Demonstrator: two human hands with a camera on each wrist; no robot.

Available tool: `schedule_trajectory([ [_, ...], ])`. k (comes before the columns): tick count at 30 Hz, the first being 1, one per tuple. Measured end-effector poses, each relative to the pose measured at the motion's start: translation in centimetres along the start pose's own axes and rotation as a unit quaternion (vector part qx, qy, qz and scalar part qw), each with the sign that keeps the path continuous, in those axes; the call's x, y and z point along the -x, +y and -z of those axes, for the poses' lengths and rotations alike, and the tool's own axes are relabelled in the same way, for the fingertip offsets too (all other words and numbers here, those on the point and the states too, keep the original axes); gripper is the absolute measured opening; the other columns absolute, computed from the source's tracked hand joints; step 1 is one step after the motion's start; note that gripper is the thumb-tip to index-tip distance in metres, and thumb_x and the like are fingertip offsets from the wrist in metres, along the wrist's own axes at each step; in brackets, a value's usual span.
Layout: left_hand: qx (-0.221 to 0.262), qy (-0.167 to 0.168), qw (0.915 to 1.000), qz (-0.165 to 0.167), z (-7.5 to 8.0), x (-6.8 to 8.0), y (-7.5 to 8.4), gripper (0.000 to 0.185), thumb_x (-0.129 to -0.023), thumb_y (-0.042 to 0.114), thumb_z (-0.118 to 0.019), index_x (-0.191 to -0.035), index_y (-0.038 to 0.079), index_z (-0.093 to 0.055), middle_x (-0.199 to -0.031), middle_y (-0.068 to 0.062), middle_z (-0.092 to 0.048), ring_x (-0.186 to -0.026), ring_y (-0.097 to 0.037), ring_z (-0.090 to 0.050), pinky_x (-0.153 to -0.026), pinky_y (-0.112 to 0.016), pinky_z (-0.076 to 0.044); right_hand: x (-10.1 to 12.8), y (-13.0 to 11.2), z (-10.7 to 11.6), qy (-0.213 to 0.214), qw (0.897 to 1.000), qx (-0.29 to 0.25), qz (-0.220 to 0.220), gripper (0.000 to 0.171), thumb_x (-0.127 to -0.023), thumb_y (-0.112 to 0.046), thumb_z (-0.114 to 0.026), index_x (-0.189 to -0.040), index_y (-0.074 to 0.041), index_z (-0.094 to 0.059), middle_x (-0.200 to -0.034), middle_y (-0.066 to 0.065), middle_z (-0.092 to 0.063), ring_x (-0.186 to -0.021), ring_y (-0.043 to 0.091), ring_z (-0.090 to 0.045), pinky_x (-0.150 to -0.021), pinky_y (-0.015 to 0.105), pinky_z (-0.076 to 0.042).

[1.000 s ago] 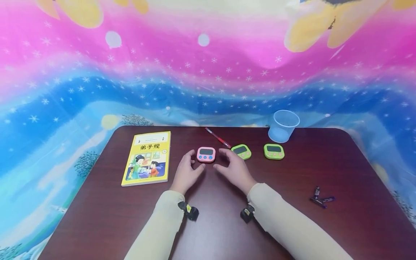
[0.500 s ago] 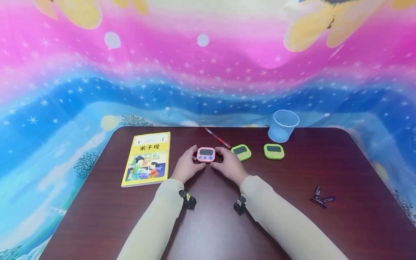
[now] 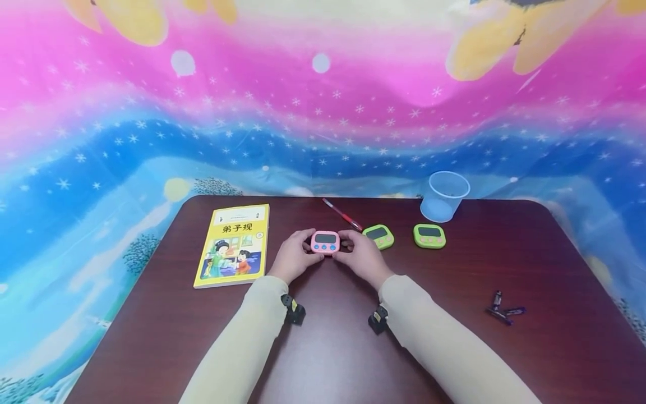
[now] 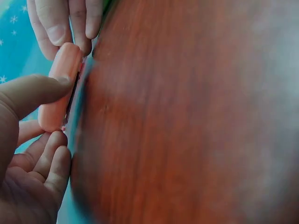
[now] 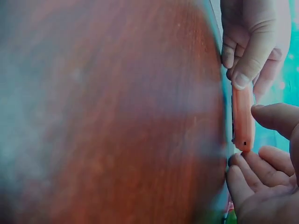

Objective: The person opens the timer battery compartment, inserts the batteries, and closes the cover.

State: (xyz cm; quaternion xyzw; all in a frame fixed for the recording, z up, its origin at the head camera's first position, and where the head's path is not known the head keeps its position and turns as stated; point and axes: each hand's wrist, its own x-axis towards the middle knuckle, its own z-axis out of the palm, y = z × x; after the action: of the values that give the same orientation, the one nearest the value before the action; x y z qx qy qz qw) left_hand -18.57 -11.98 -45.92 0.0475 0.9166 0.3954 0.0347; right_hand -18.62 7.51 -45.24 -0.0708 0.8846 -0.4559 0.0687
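A pink digital timer (image 3: pixel 325 242) with a grey screen and three blue buttons lies between my two hands near the middle of the table. My left hand (image 3: pixel 294 256) grips its left end, the thumb on the near edge and the fingers curled at the side. At the opposite end my right hand (image 3: pixel 364 257) holds it between thumb and fingertips. Seen edge-on in the left wrist view, the timer (image 4: pixel 60 88) has the left thumb (image 4: pixel 44 88) across its side. In the right wrist view the right thumb (image 5: pixel 275 116) meets the timer's edge.
A green timer (image 3: pixel 379 237) sits right beside my right hand, and another green timer (image 3: pixel 429 236) farther right. Behind them are a red pen (image 3: pixel 343 215) and a clear blue cup (image 3: pixel 444 196). A yellow book (image 3: pixel 233 245) lies left; several small dark sticks (image 3: pixel 502 310) lie right.
My right hand has moved left to the pink timer, and both hands have closed in on its ends. The head view has shifted slightly.
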Motion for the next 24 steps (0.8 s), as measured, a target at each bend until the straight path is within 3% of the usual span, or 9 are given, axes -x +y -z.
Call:
schedule_trajectory([
  [7,0.046,-0.003,0.9989,-0.013,-0.5,1.3,0.8,0.072,-0.081,0.022,-0.086,-0.143,0.006,-0.054,-0.121,-0.005,-0.059,-0.096,-0.016,-0.061,-0.085,-0.031,-0.057,1.4,0.2,0.7,0.001,0.999,-0.041,-0.001,0.062,-0.084,-0.015,-0.083,-0.139,0.000,-0.057,-0.127,0.013,-0.064,-0.107,0.023,-0.068,-0.090,0.032,-0.059],
  [10,0.063,0.004,0.9977,-0.025,-0.6,2.1,1.4,0.071,-0.080,0.021,-0.087,-0.142,0.007,-0.055,-0.120,-0.005,-0.059,-0.096,-0.016,-0.062,-0.086,-0.030,-0.058,2.3,0.4,1.1,0.009,0.999,-0.038,0.027,0.065,-0.082,-0.011,-0.084,-0.139,0.002,-0.056,-0.127,0.013,-0.062,-0.107,0.024,-0.068,-0.091,0.032,-0.059],
  [16,0.098,0.018,0.9935,-0.053,-1.0,3.5,2.4,0.070,-0.078,0.020,-0.089,-0.140,0.010,-0.057,-0.115,0.000,-0.059,-0.097,-0.015,-0.063,-0.089,-0.029,-0.057,4.3,0.7,2.1,0.051,0.993,0.016,0.106,0.064,-0.079,-0.009,-0.086,-0.136,0.001,-0.059,-0.126,0.012,-0.060,-0.102,0.023,-0.069,-0.092,0.035,-0.059],
  [24,0.116,0.027,0.9883,-0.095,-0.7,5.2,3.6,0.070,-0.076,0.021,-0.090,-0.137,0.011,-0.059,-0.113,0.005,-0.059,-0.098,-0.014,-0.063,-0.092,-0.031,-0.057,7.0,0.0,3.6,0.074,0.987,0.016,0.140,0.062,-0.079,-0.013,-0.086,-0.136,-0.004,-0.061,-0.123,0.006,-0.060,-0.100,0.020,-0.068,-0.091,0.037,-0.059],
])
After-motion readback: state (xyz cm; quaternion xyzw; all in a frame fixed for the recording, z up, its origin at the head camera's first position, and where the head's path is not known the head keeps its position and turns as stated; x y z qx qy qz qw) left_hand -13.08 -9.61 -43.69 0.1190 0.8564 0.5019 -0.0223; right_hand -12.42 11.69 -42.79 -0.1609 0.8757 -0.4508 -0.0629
